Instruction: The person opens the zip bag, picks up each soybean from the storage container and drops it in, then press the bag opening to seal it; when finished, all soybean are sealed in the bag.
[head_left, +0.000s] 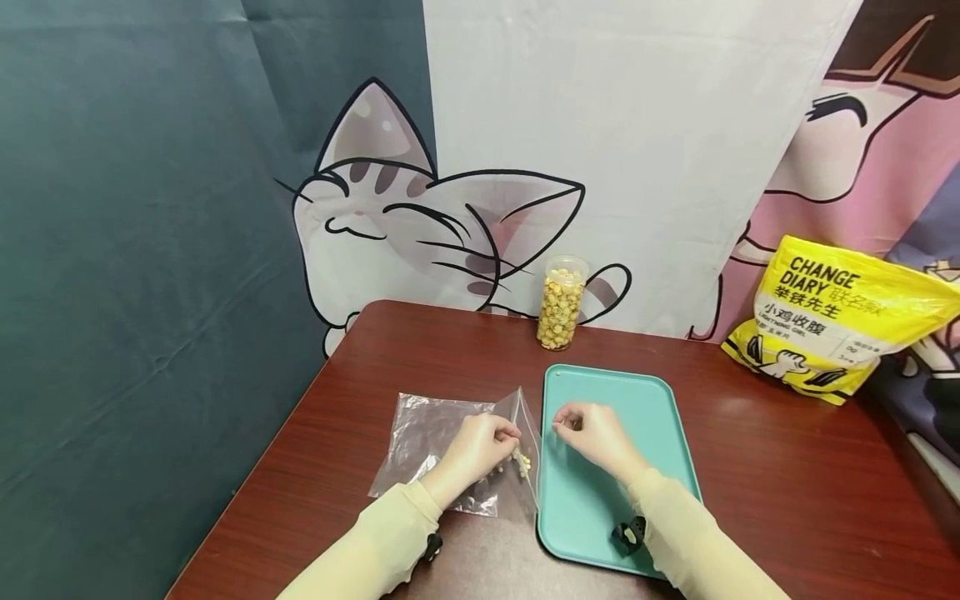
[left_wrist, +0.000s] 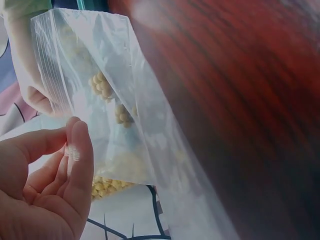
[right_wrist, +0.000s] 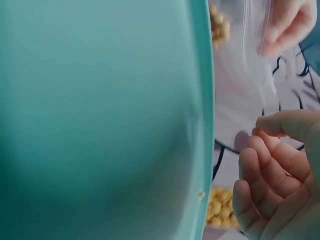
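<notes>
My left hand (head_left: 480,442) pinches the raised mouth edge of a clear zip bag (head_left: 427,421). Its thumb and fingertips (left_wrist: 75,130) meet at the zip strip in the left wrist view. A few popcorn pieces (left_wrist: 101,86) lie inside the bag, whose body spreads flat over the table. Over the left part of a teal tray (head_left: 630,400) hovers my right hand (head_left: 596,433), a short way right of the bag's mouth. The right fingers (right_wrist: 262,155) are loosely curled, thumb close to the index fingertip, with nothing visible between them.
Behind the tray stands a clear jar of popcorn (head_left: 561,308), near the table's back edge. A yellow snack bag (head_left: 832,317) leans at the back right. One small crumb (right_wrist: 202,194) sits on the tray's rim. Cartoon-printed cloth (head_left: 637,125) hangs behind the brown table (head_left: 300,500).
</notes>
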